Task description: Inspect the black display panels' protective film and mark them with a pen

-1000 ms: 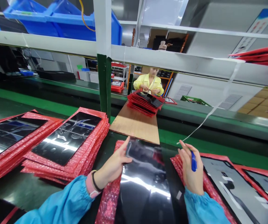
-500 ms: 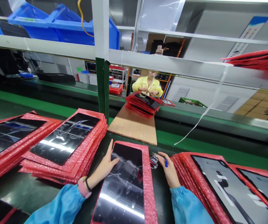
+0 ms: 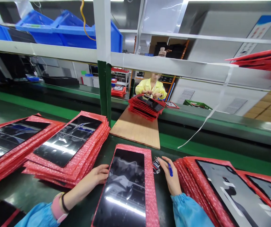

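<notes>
A glossy black panel [image 3: 124, 186] lies on a red bubble-wrap sheet [image 3: 149, 189] on the dark bench in front of me. My left hand [image 3: 97, 176] rests at the sheet's left edge, fingers curled against it. My right hand [image 3: 170, 178] sits just right of the sheet, closed on a blue pen [image 3: 170, 169]. A small metal clip [image 3: 155, 164] lies beside its fingertips.
Stacks of wrapped black panels lie at the left [image 3: 69, 145], far left [image 3: 5, 142] and right [image 3: 225, 189]. A wooden board [image 3: 137, 129] bridges to a green conveyor [image 3: 196, 138]. Across it, a person in yellow [image 3: 151, 86] works behind another red stack [image 3: 147, 107]. A white strap [image 3: 211, 110] hangs down.
The panel, held up and blurred a second ago, now lies flat on its red sheet. My left hand slid back along the sheet's left edge. My right hand lowered beside the clip.
</notes>
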A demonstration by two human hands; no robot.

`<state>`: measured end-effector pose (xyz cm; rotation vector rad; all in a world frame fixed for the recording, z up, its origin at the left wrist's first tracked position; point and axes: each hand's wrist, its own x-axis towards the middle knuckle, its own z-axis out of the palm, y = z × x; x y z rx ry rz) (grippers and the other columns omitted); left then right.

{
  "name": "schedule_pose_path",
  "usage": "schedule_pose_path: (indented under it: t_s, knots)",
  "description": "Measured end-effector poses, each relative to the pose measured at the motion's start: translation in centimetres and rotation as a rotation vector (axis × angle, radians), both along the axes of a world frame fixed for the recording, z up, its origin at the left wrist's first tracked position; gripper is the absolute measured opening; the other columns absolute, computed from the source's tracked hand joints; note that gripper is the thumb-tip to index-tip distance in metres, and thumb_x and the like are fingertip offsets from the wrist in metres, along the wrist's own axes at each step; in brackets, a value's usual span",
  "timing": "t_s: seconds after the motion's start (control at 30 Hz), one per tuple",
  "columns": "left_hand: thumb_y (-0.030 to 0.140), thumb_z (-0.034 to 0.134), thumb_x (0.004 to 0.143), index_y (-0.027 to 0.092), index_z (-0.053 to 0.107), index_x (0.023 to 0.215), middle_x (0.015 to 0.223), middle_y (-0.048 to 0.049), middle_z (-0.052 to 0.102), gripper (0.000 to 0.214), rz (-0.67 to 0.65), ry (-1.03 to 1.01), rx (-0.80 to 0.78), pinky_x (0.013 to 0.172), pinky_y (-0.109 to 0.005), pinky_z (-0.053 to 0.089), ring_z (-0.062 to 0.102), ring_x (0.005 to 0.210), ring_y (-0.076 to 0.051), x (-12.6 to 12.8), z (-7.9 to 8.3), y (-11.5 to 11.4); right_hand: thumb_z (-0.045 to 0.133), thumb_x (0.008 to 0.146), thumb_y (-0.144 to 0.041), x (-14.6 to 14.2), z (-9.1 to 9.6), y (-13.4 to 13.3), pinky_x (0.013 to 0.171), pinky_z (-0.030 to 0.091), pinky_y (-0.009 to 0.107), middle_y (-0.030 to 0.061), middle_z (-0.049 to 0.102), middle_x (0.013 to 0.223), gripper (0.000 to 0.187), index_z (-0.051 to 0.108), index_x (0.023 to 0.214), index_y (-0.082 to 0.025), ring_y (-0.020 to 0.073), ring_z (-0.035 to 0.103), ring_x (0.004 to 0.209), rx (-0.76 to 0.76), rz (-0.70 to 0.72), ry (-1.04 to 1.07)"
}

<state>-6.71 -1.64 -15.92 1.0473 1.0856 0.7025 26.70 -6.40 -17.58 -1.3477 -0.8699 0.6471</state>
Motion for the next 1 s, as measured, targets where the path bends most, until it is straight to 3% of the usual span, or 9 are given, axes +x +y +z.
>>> schedule_pose_path:
  t_s: [0.1,0.2,0.4,0.53,0.73,0.87,1.0]
  knots:
    - [0.027,0.077,0.057,0.015,0.062,0.094,0.085,-0.0032,0.063,0.042,-0.103,-0.067,-0.139,0.076,-0.031,0.046,0.060,0.081,-0.018,-0.2,1.4,-0.6,0.070,0.074,-0.051,-0.9,-0.1,-0.8,0.104,0.042,0.051,0.0167,0.064,0.126,0.051,0.057,0.111,-0.019,0.0324,0.059,0.119,0.087,-0.086,-0.083]
    - [0.024,0.077,0.053,0.017,0.059,0.090,0.080,-0.0005,0.062,0.041,-0.125,-0.038,-0.183,0.072,-0.029,0.044,0.058,0.077,-0.016,0.1,2.7,-0.7,0.066,0.080,-0.043,-3.3,0.0,-2.2,0.113,0.031,0.050,0.0150,0.054,0.138,0.050,0.054,0.123,-0.020,0.0301,0.049,0.130,0.158,-0.094,-0.188]
    - [0.018,0.074,0.051,0.017,0.059,0.089,0.080,0.0013,0.060,0.041,-0.111,0.038,-0.182,0.069,-0.029,0.042,0.055,0.076,-0.014,1.0,4.6,-0.5,0.054,0.090,-0.027,-8.5,-0.8,-4.4,0.102,0.048,0.042,0.0093,0.061,0.133,0.031,0.057,0.120,-0.026,0.0253,0.059,0.121,0.158,0.248,-0.647]
    - [0.016,0.070,0.050,0.016,0.060,0.088,0.073,0.0018,0.059,0.039,-0.114,0.066,-0.183,0.067,-0.029,0.041,0.054,0.073,-0.015,1.2,5.2,-0.4,0.053,0.090,-0.023,-8.9,-0.9,-4.4,0.098,0.051,0.039,0.0094,0.064,0.129,0.029,0.055,0.118,-0.025,0.0237,0.062,0.117,0.164,0.268,-0.797]
    - [0.014,0.066,0.052,0.019,0.052,0.077,0.063,0.0068,0.053,0.028,-0.061,-0.034,-0.054,0.064,-0.022,0.036,0.049,0.065,-0.010,2.4,6.2,-0.4,0.052,0.089,-0.020,-8.3,-0.7,-4.2,0.098,0.050,0.041,0.0107,0.062,0.131,0.029,0.053,0.117,-0.024,0.0246,0.059,0.120,0.215,0.308,-0.846]
    - [0.024,0.070,0.060,0.022,0.046,0.080,0.064,0.0083,0.050,0.031,-0.044,-0.120,-0.003,0.061,-0.022,0.035,0.049,0.062,-0.010,4.3,6.5,-0.5,0.049,0.091,-0.021,-8.2,-0.9,-4.0,0.098,0.051,0.042,0.0115,0.063,0.129,0.027,0.050,0.118,-0.024,0.0237,0.060,0.119,0.220,0.301,-0.749]
    - [0.014,0.075,0.054,0.019,0.054,0.083,0.065,0.0065,0.055,0.036,-0.051,-0.134,0.024,0.065,-0.025,0.039,0.053,0.063,-0.011,5.3,6.6,0.7,0.051,0.092,-0.026,-7.8,-1.6,-3.9,0.101,0.048,0.048,0.0130,0.061,0.131,0.025,0.051,0.117,-0.025,0.0259,0.059,0.121,0.209,0.290,-0.624]
